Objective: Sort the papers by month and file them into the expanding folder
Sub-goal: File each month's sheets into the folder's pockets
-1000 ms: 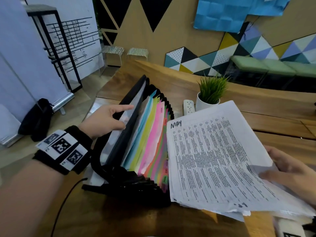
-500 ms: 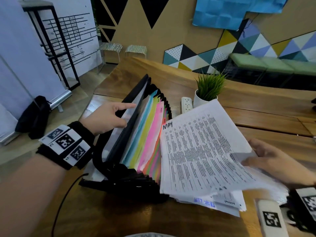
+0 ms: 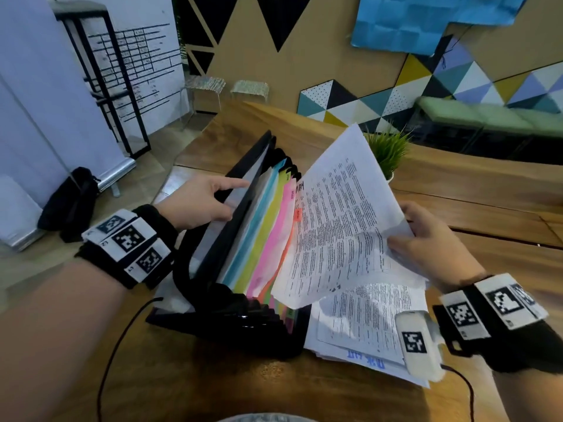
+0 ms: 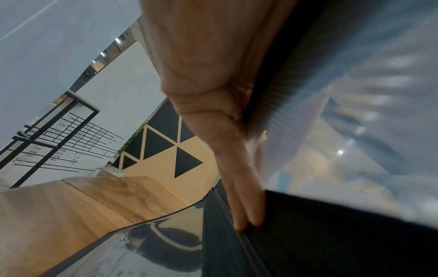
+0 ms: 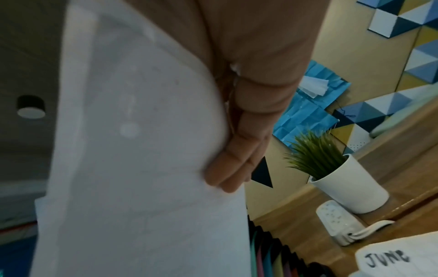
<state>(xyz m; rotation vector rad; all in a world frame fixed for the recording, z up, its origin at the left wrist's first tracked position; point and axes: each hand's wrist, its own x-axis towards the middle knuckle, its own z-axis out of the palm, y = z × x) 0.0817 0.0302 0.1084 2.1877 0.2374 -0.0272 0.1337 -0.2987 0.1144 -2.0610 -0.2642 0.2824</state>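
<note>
Fingers [image 3: 396, 242] of the right hand [image 3: 432, 239] pinch the May sheet [image 3: 341, 226], tilted over the folder [image 3: 243, 245] on the bench [image 3: 457, 184] for insertion. Left hand [image 3: 195, 202], fingers straight, presses the front flap back to keep pockets open.

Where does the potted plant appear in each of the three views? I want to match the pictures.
Head: the plant stands upper centre-right on the table, its pot mostly hidden behind the MAY sheet.
Left wrist: not in it.
Right wrist: the plant is at centre-right, white pot fully visible, beside a power strip.
Shared landmark: the black triangles on the tan wall.
</note>
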